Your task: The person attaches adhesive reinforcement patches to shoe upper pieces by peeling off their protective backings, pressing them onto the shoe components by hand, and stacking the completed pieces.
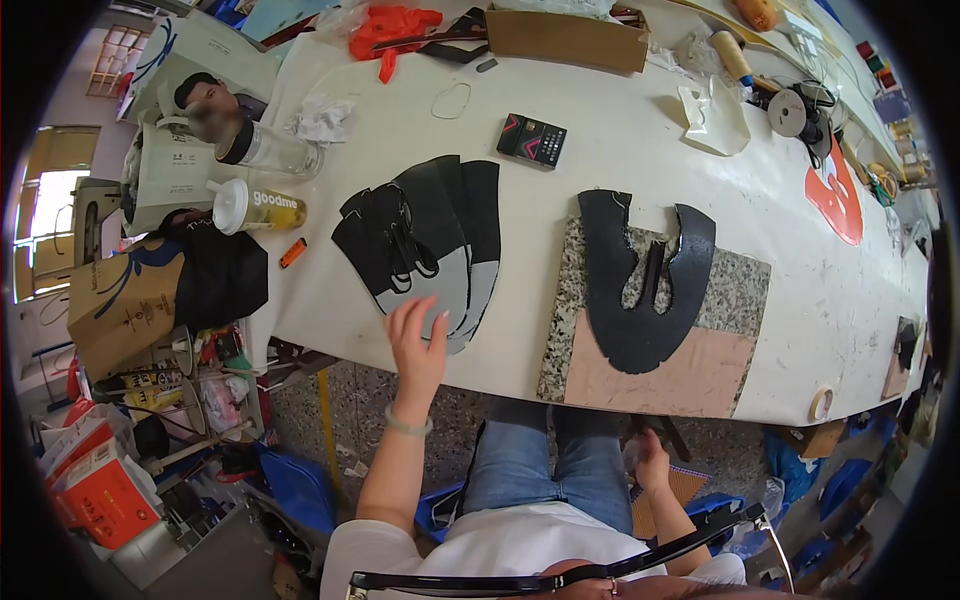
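My left hand [418, 345] is over the near end of a fanned stack of shoe uppers [430, 215], its fingers spread and nothing in them. These pieces are black at the far end and grey at the near end, with black cords on top. A single black U-shaped shoe upper [640, 335] lies on a speckled stone slab [740, 285], partly over a pinkish sheet [690, 375]. My right hand [654, 462] hangs below the table edge beside my right thigh. Its fingers are blurred, and a pale see-through patch shows next to them.
On the table [400, 125] are a black patterned box [532, 141], an orange lighter [293, 253], a lidded drink cup [260, 208] and a clear bottle [275, 150]. A cardboard box [568, 40] stands at the back. A tape roll [821, 404] sits at the near right edge.
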Action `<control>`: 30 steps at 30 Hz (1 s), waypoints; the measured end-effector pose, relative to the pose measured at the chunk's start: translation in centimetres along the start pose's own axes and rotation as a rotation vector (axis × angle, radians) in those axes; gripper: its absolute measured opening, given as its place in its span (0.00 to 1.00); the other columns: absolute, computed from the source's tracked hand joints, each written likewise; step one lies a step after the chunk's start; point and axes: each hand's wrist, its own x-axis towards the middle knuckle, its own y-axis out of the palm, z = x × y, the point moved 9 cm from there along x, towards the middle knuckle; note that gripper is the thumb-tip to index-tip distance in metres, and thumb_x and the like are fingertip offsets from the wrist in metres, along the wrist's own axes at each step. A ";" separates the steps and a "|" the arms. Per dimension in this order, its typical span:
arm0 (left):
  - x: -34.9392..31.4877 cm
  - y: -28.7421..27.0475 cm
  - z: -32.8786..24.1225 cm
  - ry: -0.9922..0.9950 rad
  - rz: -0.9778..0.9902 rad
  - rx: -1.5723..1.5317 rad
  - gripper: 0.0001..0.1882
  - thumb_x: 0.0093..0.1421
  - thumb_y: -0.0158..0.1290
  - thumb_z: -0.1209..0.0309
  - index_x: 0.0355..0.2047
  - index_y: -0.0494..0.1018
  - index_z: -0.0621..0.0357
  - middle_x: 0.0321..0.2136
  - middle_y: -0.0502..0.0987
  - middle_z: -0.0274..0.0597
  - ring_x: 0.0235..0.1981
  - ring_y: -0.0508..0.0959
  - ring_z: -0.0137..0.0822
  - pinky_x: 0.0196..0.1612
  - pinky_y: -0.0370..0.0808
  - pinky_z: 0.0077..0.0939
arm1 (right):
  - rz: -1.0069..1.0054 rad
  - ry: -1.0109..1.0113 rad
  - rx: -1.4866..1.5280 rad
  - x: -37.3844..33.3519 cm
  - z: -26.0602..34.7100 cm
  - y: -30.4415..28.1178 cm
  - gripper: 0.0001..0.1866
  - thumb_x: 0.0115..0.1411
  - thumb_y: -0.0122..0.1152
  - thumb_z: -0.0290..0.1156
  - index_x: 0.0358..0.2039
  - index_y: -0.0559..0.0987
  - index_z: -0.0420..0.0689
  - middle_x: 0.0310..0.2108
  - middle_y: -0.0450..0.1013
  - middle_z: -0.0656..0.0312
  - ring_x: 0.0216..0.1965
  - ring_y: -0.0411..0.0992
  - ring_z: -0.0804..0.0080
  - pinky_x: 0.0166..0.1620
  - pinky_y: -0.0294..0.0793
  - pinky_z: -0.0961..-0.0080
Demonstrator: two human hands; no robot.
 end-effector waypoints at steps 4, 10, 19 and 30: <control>4.4 5.4 3.2 -0.277 0.038 -0.283 0.12 0.57 0.58 0.72 0.41 0.75 0.62 0.40 0.74 0.43 0.34 0.75 0.35 0.39 0.72 0.30 | 0.040 -0.343 -0.927 -1.4 -2.1 0.9 0.36 0.47 0.66 0.26 0.59 0.66 0.41 0.54 0.69 0.47 0.55 0.68 0.48 0.53 0.70 0.60; 5.9 7.4 3.1 -0.320 -0.081 -0.158 0.10 0.55 0.62 0.69 0.32 0.75 0.62 0.28 0.74 0.40 0.26 0.74 0.34 0.31 0.72 0.29 | 0.345 -0.029 -0.675 -3.2 -3.7 1.1 0.32 0.50 0.63 0.34 0.57 0.68 0.44 0.47 0.72 0.43 0.49 0.73 0.49 0.50 0.73 0.63; 5.3 8.4 3.8 -0.191 -0.003 0.018 0.05 0.57 0.55 0.74 0.29 0.71 0.61 0.34 0.74 0.46 0.37 0.72 0.48 0.41 0.69 0.39 | 0.658 -0.155 -0.517 -5.8 15.5 2.1 0.20 0.61 0.59 0.39 0.49 0.75 0.41 0.40 0.77 0.51 0.37 0.79 0.63 0.42 0.76 0.69; 3.0 6.1 -3.8 0.043 0.596 -0.378 0.08 0.54 0.58 0.71 0.22 0.71 0.59 0.41 0.73 0.45 0.47 0.68 0.48 0.51 0.64 0.42 | -0.591 -0.980 -0.384 12.3 45.6 -15.7 0.09 0.52 0.66 0.28 0.35 0.80 0.44 0.34 0.76 0.60 0.40 0.73 0.63 0.41 0.73 0.70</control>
